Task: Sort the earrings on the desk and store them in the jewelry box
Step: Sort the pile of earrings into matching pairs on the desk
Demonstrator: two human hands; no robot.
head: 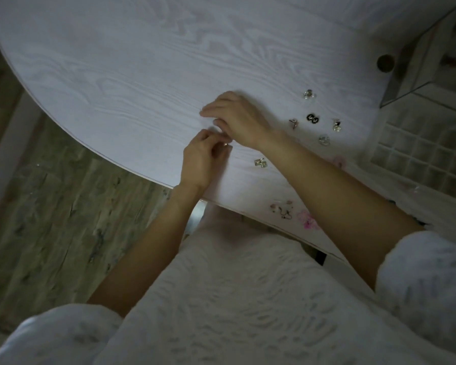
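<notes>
left hand (199,159) pinches a small earring (226,145) at its fingertips; right hand (234,117) meets it, fingers curled, grip unclear, above the desk (116,75), earrings (313,119) nearby.

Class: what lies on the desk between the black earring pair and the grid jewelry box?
Head view: one small silver earring lies between black pair and jewelry box.
</notes>
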